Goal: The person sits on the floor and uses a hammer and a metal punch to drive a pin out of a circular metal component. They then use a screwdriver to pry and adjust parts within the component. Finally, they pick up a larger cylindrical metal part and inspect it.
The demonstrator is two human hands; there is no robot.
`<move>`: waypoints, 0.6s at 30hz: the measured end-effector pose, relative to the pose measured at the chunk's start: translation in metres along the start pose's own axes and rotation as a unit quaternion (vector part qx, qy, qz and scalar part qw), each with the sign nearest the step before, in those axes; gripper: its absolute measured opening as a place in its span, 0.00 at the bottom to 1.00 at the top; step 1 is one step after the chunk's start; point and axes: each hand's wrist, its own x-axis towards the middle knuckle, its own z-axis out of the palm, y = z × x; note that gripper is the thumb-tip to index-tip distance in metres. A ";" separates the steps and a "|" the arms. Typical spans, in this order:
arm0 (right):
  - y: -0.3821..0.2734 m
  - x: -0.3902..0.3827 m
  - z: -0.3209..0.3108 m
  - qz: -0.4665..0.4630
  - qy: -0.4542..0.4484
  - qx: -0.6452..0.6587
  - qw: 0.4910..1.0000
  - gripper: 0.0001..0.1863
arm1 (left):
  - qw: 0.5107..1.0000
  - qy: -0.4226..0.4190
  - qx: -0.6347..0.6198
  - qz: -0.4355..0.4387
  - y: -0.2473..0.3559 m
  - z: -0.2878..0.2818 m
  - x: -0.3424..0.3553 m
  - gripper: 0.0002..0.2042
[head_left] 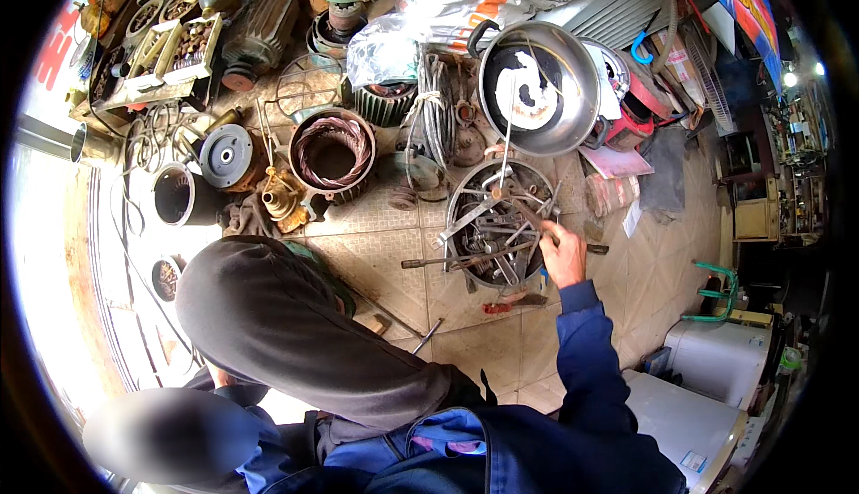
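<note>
My right hand (564,252) is closed on a long dark, rusty tool (532,217) at the right side of a round metal tub (465,185) heaped with wrenches, bars and other hand tools. A steel pan (582,82) with white material inside sits behind the tub. My left hand (217,375) shows only as a bit of skin below my bent leg at the lower left; its fingers are hidden.
Around lie motor housings (259,33), a copper-wound stator (331,127), coiled cable (434,127), a brass fitting (286,199) and wooden boxes of small parts (206,46). Loose rods (398,324) lie on the tiled floor (474,355). White appliances (707,360) stand at the right.
</note>
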 end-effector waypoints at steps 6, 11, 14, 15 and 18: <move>-0.036 -0.012 0.003 0.139 -0.151 -0.080 0.975 0.30 | 1.000 0.004 0.000 -0.005 -0.004 0.004 -0.008 0.54; 0.005 0.012 0.032 0.383 -0.297 0.262 0.834 0.21 | 1.000 -0.003 -0.003 0.003 -0.002 0.009 0.001 0.55; 0.035 0.022 0.057 0.405 -0.265 0.456 0.747 0.10 | 1.000 -0.001 -0.005 0.000 -0.001 0.006 -0.004 0.55; 0.044 0.023 0.061 0.373 -0.280 0.445 0.764 0.10 | 1.000 -0.004 -0.006 0.000 -0.002 0.008 0.000 0.56; 0.023 0.028 0.047 0.354 -0.280 0.323 0.832 0.09 | 1.000 0.003 -0.008 0.002 -0.005 0.003 -0.002 0.56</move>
